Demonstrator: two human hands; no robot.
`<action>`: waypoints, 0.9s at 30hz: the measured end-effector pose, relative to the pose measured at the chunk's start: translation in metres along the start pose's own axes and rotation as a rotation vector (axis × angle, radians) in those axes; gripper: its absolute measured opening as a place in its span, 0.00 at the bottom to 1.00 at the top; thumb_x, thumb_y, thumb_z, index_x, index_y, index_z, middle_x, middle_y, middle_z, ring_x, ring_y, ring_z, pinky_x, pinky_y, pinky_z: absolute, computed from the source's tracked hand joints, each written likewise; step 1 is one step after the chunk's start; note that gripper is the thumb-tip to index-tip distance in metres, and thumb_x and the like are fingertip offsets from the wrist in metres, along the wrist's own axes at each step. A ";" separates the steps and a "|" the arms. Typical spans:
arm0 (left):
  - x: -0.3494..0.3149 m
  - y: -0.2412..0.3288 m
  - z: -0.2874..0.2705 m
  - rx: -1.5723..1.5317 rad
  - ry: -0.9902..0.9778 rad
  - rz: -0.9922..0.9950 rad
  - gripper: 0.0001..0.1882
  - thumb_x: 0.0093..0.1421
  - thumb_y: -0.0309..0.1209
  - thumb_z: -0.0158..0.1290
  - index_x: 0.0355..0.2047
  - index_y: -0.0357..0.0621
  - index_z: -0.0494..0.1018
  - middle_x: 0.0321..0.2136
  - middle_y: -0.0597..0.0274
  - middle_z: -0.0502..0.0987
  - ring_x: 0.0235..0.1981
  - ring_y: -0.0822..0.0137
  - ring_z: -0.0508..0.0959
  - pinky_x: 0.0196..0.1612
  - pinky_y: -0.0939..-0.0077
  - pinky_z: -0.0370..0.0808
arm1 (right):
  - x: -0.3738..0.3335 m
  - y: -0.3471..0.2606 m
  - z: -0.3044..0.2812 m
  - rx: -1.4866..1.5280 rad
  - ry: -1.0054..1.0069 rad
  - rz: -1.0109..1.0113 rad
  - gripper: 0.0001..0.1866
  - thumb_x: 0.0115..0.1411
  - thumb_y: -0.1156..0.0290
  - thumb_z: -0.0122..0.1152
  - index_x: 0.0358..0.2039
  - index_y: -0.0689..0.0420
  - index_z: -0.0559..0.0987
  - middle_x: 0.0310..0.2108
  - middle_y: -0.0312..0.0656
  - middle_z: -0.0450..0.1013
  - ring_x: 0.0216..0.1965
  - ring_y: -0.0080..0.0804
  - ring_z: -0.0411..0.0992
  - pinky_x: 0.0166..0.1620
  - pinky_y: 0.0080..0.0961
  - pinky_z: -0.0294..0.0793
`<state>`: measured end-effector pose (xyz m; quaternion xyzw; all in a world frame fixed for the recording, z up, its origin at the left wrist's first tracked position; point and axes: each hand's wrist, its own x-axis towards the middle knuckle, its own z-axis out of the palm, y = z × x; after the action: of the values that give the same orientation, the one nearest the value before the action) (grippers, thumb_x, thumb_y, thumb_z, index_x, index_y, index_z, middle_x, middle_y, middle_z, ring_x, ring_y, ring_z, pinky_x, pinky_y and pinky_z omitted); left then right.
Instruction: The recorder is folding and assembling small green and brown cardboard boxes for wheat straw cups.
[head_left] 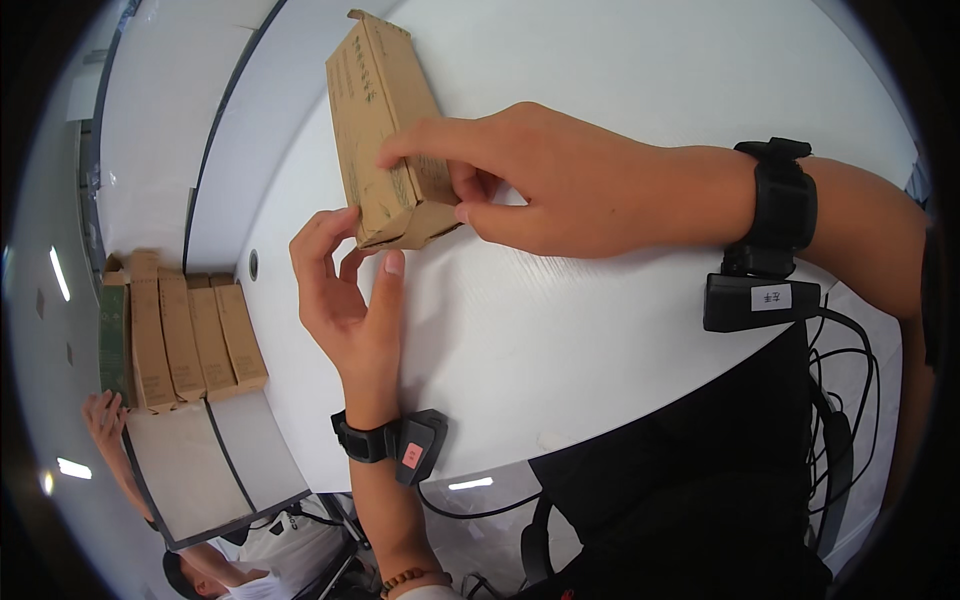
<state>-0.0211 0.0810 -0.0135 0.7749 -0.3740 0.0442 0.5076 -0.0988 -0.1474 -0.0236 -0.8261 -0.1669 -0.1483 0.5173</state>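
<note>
A long brown cardboard box [385, 120] lies on the white table with dark print on its faces. Its near end looks closed by folded flaps with a thin gap along the edge; a small tab sticks up at the far end. My right hand [550, 180] reaches across from the right, its index finger on the top face and its thumb by the near right corner. At the near left corner, my left hand [345, 290] curls its fingers against the box, thumb tip close to the end flap. Both wrists wear black straps with small black modules.
The white table [500, 330] curves along its front edge. Several similar brown boxes [190, 330] and a green box [115, 335] stand at the left, near another person's hand [103, 415]. Black cables [850, 400] hang at the right, beside a black chair [680, 480].
</note>
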 end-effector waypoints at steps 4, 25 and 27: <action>0.000 -0.001 0.001 0.008 -0.004 0.007 0.24 0.56 0.18 0.60 0.54 0.42 0.71 0.54 0.62 0.68 0.54 0.67 0.71 0.53 0.67 0.74 | -0.001 -0.001 -0.001 -0.018 -0.047 0.041 0.27 0.61 0.77 0.53 0.62 0.56 0.67 0.25 0.41 0.73 0.24 0.29 0.72 0.30 0.27 0.70; 0.000 0.002 0.003 0.039 0.074 0.060 0.28 0.55 0.29 0.63 0.55 0.43 0.66 0.65 0.50 0.61 0.66 0.57 0.62 0.66 0.55 0.62 | -0.005 0.002 -0.005 -0.056 -0.073 0.036 0.30 0.59 0.78 0.52 0.63 0.56 0.65 0.46 0.52 0.75 0.46 0.50 0.74 0.54 0.43 0.72; -0.001 0.004 0.001 0.114 0.172 0.054 0.28 0.55 0.30 0.64 0.54 0.43 0.66 0.64 0.50 0.61 0.64 0.58 0.62 0.65 0.57 0.62 | -0.005 0.003 0.002 -0.069 -0.178 0.026 0.30 0.59 0.77 0.52 0.63 0.55 0.66 0.46 0.52 0.75 0.40 0.49 0.74 0.46 0.43 0.72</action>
<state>-0.0246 0.0796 -0.0109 0.7855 -0.3468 0.1455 0.4915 -0.1015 -0.1474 -0.0292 -0.8555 -0.1962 -0.0730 0.4736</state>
